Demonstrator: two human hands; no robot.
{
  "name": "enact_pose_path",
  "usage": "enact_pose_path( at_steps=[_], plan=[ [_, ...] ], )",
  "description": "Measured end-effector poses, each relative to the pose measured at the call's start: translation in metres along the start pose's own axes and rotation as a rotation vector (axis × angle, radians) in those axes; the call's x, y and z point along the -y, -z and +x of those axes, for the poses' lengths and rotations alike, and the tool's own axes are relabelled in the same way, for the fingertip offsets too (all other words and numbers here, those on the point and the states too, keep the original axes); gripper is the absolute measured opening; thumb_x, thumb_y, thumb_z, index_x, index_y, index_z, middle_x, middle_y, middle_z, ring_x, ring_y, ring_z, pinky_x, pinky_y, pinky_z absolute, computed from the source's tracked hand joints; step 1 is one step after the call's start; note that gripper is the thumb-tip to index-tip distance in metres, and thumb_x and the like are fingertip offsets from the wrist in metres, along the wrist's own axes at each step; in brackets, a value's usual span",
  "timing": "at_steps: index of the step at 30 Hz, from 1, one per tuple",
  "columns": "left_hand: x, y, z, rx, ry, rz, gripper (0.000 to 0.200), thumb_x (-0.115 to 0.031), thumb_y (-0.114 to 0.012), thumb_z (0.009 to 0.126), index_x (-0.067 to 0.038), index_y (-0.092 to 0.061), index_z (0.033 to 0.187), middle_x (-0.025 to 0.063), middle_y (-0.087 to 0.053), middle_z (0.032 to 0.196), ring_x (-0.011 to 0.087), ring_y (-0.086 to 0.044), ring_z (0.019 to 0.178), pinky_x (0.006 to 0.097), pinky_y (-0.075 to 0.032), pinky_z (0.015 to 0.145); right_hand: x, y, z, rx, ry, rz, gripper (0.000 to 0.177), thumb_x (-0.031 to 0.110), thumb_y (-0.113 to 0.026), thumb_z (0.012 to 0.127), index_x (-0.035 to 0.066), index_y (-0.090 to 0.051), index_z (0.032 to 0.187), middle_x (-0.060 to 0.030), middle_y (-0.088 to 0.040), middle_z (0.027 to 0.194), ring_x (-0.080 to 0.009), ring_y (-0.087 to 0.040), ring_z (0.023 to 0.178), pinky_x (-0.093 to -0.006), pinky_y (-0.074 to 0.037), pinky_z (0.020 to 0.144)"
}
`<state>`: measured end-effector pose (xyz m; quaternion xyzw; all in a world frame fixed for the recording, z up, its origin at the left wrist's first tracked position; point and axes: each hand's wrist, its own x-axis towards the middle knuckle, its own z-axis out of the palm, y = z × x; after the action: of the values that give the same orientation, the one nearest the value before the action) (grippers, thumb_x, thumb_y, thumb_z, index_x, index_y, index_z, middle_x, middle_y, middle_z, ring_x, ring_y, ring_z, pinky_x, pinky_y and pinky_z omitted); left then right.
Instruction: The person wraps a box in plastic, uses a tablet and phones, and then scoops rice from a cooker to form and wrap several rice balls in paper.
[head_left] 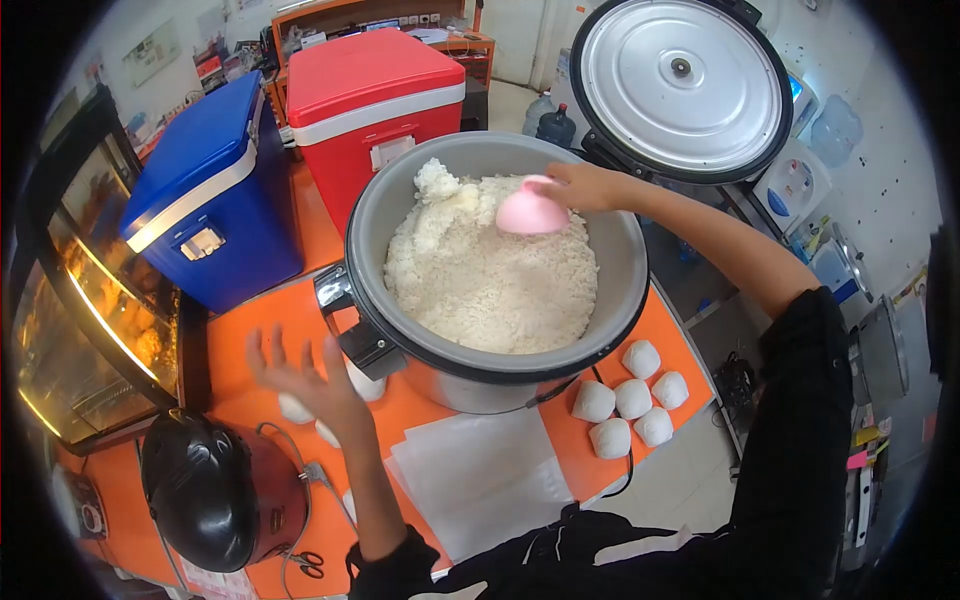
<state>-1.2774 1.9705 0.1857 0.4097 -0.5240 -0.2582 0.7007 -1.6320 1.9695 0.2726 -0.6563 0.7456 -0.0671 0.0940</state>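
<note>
A large round cooker (365, 215) stands open on the orange table, with white rice (480, 290) heaped highest at the back left. My right hand (585, 187) grips a pink bowl-shaped scoop (533, 210) over the rice, inside the rim. My left hand (310, 385) is raised left of the cooker, fingers spread and holding nothing. Beneath and beside it, white wrapped balls (365, 382) lie partly hidden. Several more wrapped balls (633, 398) sit together right of the cooker. Translucent sheets (480, 480) lie flat in front of it.
Red (375, 90) and blue (205, 190) cooler boxes stand behind left. The cooker's raised lid (680, 85) is at back right. A lit food display case (100, 310) is far left. A small black-lidded cooker (205, 490), its cable and scissors (307, 565) are front left.
</note>
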Motion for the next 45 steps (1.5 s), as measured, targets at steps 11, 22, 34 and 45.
enact_pose_path(
  at_steps=[11,22,34,45],
  plan=[
    [0.006,-0.034,0.018,0.199,0.334,-0.275,0.053,-0.02,-0.047,0.088,-0.005,-0.026,0.134,0.0143,-0.022,0.14,0.0246,-0.027,0.128,0.038,-0.021,0.104,0.016,-0.048,0.026,-0.379,0.144,-0.407,0.02,0.023,-0.047,0.086,0.003,-0.051,0.088,-0.0156,-0.062,0.068,-0.0303,-0.064,0.066,-0.041,-0.049,0.058],
    [0.019,-0.029,0.02,0.269,0.218,-0.193,0.047,-0.001,-0.035,0.085,-0.002,-0.029,0.131,0.0154,-0.031,0.136,0.0245,-0.028,0.129,0.0366,-0.019,0.105,0.031,-0.074,0.012,0.278,0.202,-0.444,0.029,0.022,-0.044,0.085,0.001,-0.063,0.078,-0.0191,-0.063,0.072,-0.0331,-0.062,0.066,-0.0405,-0.048,0.061],
    [0.019,-0.031,0.017,0.23,0.228,-0.223,0.046,0.005,-0.026,0.082,0.0,-0.035,0.127,0.0153,-0.038,0.129,0.024,-0.035,0.124,0.0342,-0.024,0.104,0.046,-0.026,-0.014,1.081,-0.195,0.336,0.036,0.034,-0.035,0.089,0.01,-0.046,0.065,0.0023,-0.037,0.053,-0.0091,-0.032,0.042,-0.0244,-0.026,0.037],
    [0.017,-0.032,0.016,0.217,0.295,-0.318,0.038,-0.001,-0.03,0.087,0.002,-0.039,0.125,0.0147,-0.042,0.125,0.0223,-0.038,0.12,0.0352,-0.025,0.104,0.03,-0.03,-0.013,0.121,0.021,-0.295,0.047,0.04,-0.037,0.093,0.002,-0.061,0.079,-0.0209,-0.061,0.071,-0.0379,-0.061,0.065,-0.0455,-0.047,0.062]
  ],
)
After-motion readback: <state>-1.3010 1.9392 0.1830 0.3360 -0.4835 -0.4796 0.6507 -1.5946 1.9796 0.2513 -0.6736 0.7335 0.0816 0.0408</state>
